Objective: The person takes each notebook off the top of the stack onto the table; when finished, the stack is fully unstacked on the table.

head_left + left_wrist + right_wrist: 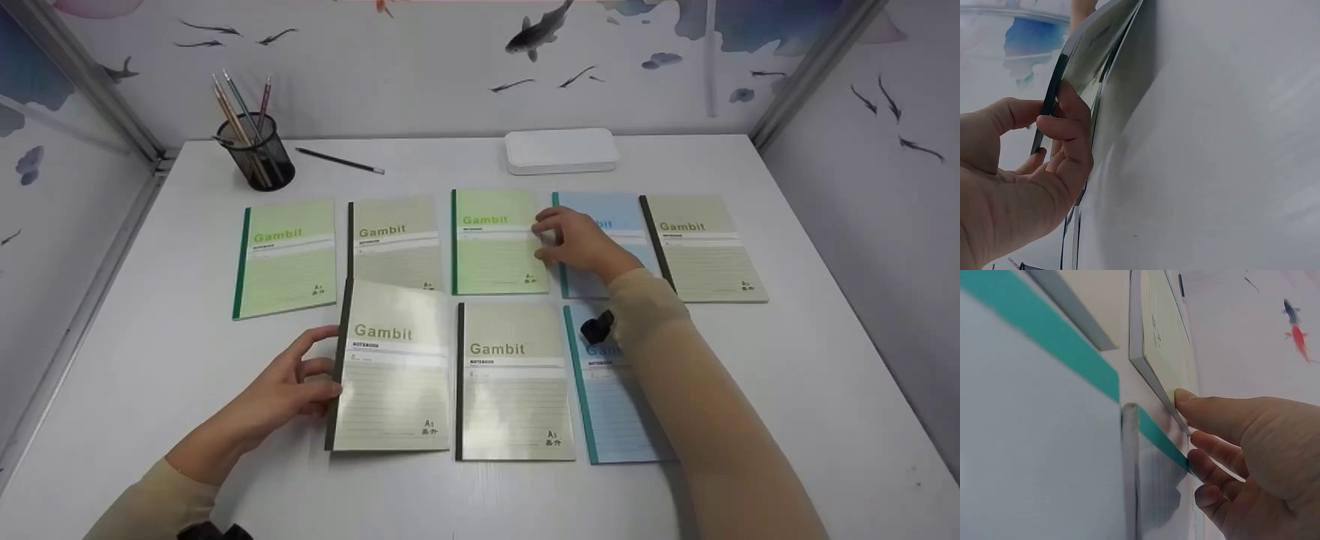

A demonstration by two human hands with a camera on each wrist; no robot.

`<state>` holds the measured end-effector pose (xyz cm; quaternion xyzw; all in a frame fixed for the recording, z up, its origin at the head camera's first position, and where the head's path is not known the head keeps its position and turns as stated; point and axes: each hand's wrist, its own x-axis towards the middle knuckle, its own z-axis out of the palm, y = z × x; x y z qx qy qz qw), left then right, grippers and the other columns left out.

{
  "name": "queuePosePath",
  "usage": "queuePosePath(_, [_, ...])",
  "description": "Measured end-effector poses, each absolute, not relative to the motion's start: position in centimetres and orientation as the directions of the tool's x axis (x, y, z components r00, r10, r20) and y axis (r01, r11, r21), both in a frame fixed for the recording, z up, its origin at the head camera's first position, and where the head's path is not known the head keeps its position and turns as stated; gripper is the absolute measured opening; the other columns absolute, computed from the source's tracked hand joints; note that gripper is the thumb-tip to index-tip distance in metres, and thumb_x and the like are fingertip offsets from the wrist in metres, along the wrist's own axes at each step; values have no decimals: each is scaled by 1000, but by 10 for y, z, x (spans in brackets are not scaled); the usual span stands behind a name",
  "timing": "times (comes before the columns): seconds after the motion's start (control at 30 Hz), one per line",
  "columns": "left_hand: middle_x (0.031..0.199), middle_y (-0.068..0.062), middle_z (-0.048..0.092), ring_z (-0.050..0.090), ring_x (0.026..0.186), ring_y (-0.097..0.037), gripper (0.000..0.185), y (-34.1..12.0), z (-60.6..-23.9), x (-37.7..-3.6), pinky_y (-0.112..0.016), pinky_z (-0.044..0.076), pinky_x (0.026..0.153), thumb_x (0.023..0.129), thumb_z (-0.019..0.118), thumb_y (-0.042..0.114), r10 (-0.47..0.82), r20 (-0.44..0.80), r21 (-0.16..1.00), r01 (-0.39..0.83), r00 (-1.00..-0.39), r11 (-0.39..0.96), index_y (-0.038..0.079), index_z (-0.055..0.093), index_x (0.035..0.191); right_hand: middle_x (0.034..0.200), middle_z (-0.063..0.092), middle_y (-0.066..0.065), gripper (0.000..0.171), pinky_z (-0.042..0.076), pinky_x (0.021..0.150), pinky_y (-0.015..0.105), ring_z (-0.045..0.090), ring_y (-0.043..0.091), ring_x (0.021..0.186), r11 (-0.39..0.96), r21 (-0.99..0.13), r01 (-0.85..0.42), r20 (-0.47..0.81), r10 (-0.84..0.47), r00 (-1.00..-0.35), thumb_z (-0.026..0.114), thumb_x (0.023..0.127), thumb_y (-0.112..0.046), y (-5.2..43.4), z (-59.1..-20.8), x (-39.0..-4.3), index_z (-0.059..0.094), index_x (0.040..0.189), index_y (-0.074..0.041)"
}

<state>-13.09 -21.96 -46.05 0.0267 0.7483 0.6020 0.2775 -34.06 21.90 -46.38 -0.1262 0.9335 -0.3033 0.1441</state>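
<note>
Several "Gambit" notebooks lie in two rows on the white table (825,360). My left hand (324,369) grips the dark spine edge of the front-left beige notebook (394,375), raising that side off the table; in the left wrist view the left hand (1053,121) has its thumb and fingers curled round the beige notebook's spine (1081,53). My right hand (559,238) lies over the back-row blue notebook (619,214) and pinches the right edge of the middle green notebook (491,247). In the right wrist view the thumb (1185,398) sits on the green notebook (1165,343), with the fingers curled below.
A mesh pen holder (261,157) with pencils stands at the back left, a black pen (339,160) beside it. A white box (561,150) sits at the back centre. My right forearm crosses the front blue notebook (615,405). Wall panels close in three sides.
</note>
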Motion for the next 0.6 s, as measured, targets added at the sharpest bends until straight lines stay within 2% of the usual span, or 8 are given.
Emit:
queuePosePath(0.2, [110,-15,67,67,82,-22,84,-224,-461,-125,-32,56,65,90,74,8,340,-447,880,-339,-827,332,17,26,158,161,42,5,52,47,110,45,55,29,126,787,-606,-115,-214,-301,-929,76,95,-16,218,-462,-339,61,143,-8])
queuePosePath(0.37, [110,-15,70,72,75,-24,89,-225,-461,-126,-33,55,59,84,83,11,294,-481,845,-348,-826,405,17,31,156,161,41,2,52,45,115,45,53,28,133,785,-612,-93,-226,-286,-931,76,95,-18,218,-462,-338,61,144,-11])
queuePosePath(0.5, [108,-13,72,72,72,-24,88,-223,-461,-126,-35,56,58,79,87,12,261,-458,820,-290,-850,493,13,38,151,162,41,2,52,43,117,45,51,28,136,782,-616,-96,-225,-291,-930,76,95,-19,219,-464,-337,61,144,-11])
queuePosePath(0.6, [102,-9,72,65,71,-20,86,-219,-460,-127,-33,52,61,74,91,15,237,-408,770,-193,-882,608,9,45,145,161,41,1,52,43,118,45,51,27,137,779,-621,-86,-226,-283,-932,77,95,-19,219,-465,-337,61,144,-12])
